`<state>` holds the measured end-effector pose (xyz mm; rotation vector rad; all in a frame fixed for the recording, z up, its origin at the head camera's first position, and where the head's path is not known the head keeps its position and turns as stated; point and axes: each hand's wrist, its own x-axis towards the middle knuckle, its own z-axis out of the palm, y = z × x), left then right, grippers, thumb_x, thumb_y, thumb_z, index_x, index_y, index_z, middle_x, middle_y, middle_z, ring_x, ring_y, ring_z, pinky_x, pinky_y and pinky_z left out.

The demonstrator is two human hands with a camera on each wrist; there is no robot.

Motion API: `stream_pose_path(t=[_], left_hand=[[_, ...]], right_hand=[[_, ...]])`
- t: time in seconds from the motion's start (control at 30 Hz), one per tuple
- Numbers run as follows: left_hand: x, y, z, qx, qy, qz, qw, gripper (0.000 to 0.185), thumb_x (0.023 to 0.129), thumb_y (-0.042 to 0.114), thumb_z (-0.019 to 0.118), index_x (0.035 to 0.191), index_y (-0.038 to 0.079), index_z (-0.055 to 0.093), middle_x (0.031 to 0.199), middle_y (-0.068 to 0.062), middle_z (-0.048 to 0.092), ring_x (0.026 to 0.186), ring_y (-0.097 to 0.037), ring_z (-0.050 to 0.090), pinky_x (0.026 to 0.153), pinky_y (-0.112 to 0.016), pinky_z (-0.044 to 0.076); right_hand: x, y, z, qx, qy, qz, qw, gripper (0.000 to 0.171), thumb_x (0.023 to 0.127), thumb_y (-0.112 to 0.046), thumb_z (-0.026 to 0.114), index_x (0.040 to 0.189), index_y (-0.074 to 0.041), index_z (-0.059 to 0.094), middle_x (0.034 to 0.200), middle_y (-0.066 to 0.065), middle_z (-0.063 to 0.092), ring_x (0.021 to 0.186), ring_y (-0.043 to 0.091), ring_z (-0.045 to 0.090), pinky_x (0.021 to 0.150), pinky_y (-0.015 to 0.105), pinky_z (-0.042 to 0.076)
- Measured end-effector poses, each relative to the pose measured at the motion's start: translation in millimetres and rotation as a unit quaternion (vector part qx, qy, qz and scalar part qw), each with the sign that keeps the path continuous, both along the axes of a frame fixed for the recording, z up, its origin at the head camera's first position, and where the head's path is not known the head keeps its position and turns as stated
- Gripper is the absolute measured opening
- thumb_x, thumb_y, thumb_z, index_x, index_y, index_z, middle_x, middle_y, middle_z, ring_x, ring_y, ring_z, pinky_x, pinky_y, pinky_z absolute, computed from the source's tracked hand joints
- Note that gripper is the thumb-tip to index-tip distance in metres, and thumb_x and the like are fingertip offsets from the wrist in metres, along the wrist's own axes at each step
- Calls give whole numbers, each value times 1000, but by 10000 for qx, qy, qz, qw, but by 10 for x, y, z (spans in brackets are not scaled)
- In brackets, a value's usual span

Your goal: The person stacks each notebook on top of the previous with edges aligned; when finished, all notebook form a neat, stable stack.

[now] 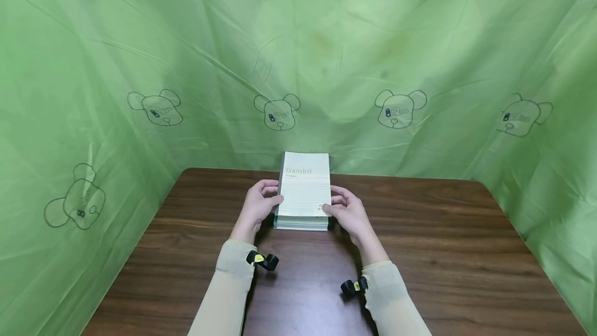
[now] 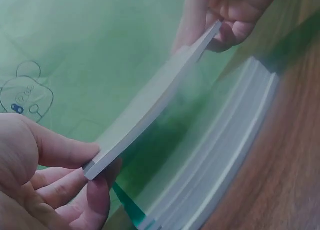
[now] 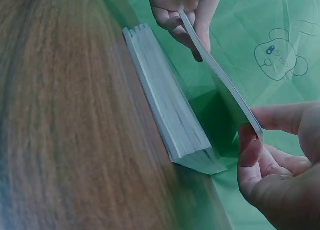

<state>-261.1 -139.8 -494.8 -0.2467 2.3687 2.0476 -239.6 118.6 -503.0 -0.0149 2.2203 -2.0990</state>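
Both hands hold one notebook [image 1: 305, 183], pale-covered with a dark spine on the left and "Gambit" printed near its top. My left hand [image 1: 257, 204] pinches its left edge, thumb on the cover and fingers underneath. The right hand [image 1: 349, 213] grips the opposite edge the same way, its thumb at the lower right corner. Below lies a stack of notebooks [image 1: 300, 223] with a green top cover. In the left wrist view a gap shows between the held notebook [image 2: 155, 98] and the stack [image 2: 215, 155]. The right wrist view shows the held notebook [image 3: 220, 73] slightly bent.
The stack stands on a brown wood-grain table [image 1: 420, 253], toward its far edge. Behind and at both sides hangs a green curtain [image 1: 326, 40] printed with bear heads. Small black cameras [image 1: 263, 260] sit on the sleeved wrists.
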Motion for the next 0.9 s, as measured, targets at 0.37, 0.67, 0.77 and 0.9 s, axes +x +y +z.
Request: stream_pose_path(t=[0.37, 0.67, 0.77, 0.9], left_hand=[[-71, -117, -152, 299, -407, -207, 9985, 43, 95, -6, 78, 136, -3, 66, 127, -22, 75, 73, -16, 67, 62, -29, 55], [-64, -127, -168, -385, -177, -238, 9988, 42, 94, -6, 77, 135, -3, 70, 122, -22, 72, 100, -25, 68, 72, -33, 57], [-68, -118, -180, -625, -89, -185, 9978, 41, 94, -7, 76, 134, -2, 72, 121, -21, 73, 109, -30, 68, 77, -33, 57], [-68, -104, -202, -847, -5, -179, 9962, 41, 92, -8, 77, 132, -3, 73, 120, -20, 73, 116, -34, 66, 86, -37, 57]], right_hand=[[0, -45, -40, 6, -185, -28, 9998, 57, 94, -2, 81, 147, 7, 61, 126, 26, 70, 89, 11, 72, 84, 27, 56], [-32, -66, -130, 496, -207, -215, 9983, 53, 93, -1, 81, 143, 4, 66, 122, 22, 70, 86, 12, 67, 76, 22, 52], [-14, -69, -110, 608, -186, -294, 9975, 49, 92, -2, 81, 140, 4, 68, 126, 23, 69, 89, 14, 66, 75, 21, 51], [-8, -59, -114, 631, -222, -295, 9973, 46, 93, -1, 80, 137, 6, 69, 127, 25, 69, 93, 16, 66, 75, 21, 51]])
